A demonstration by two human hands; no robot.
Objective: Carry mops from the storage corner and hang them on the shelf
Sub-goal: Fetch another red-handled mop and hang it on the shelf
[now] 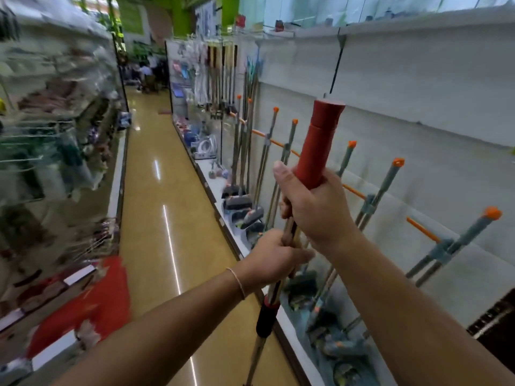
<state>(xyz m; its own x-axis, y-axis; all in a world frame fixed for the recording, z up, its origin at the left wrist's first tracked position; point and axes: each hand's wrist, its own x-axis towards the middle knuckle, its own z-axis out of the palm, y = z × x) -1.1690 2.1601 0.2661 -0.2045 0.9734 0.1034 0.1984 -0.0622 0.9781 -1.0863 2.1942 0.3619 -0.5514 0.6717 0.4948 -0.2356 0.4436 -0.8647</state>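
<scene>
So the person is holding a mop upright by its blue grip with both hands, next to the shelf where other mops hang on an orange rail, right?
Not quite: the grip is red, not blue, as the head view shows. The rest holds. The right hand wraps the base of that grip, the left hand grips the pole lower down, and other mops hang along the orange rail on the shelf beside it.

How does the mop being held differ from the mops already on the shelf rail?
The held mop has a thick red grip at its top; the hung mops have slim grey handles with small orange caps. The held mop is gripped by the right hand and left hand out in the aisle; the hung mops sit clipped along the orange rail. All stand roughly upright.
</scene>
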